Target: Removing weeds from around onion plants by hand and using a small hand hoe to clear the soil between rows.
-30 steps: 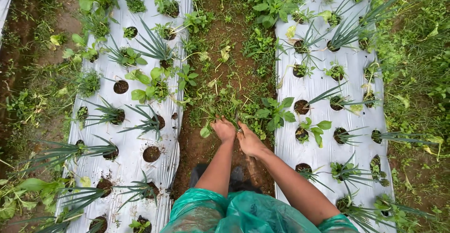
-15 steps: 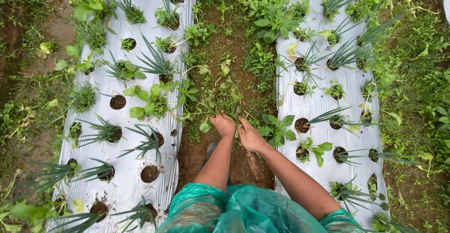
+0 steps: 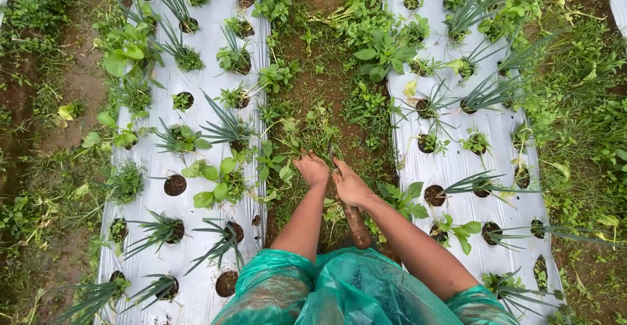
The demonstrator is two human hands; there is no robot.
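I stand in a dirt furrow point(image 3: 324, 90) full of weeds. My left hand point(image 3: 313, 169) is closed on a clump of green weeds point(image 3: 312, 135) in the middle of the furrow. Right beside it, almost touching, my right hand point(image 3: 350, 184) grips what looks like a brown wooden tool handle point(image 3: 356, 226) that runs back towards my body; its working end is hidden among the weeds. Both bare forearms reach down from green translucent plastic rainwear point(image 3: 339, 289) at the bottom of the view.
Silver plastic mulch covers the left bed point(image 3: 196, 260) and the right bed point(image 3: 457, 168), with round holes holding thin-leaved onion-like plants point(image 3: 225, 126) and broad-leaved weeds point(image 3: 219, 181). Grass and bare soil point(image 3: 72, 90) lie at the far left, thick grass at the far right.
My hands stay together in the furrow weeds. They have shifted slightly forward, and the handle under my right hand now shows.
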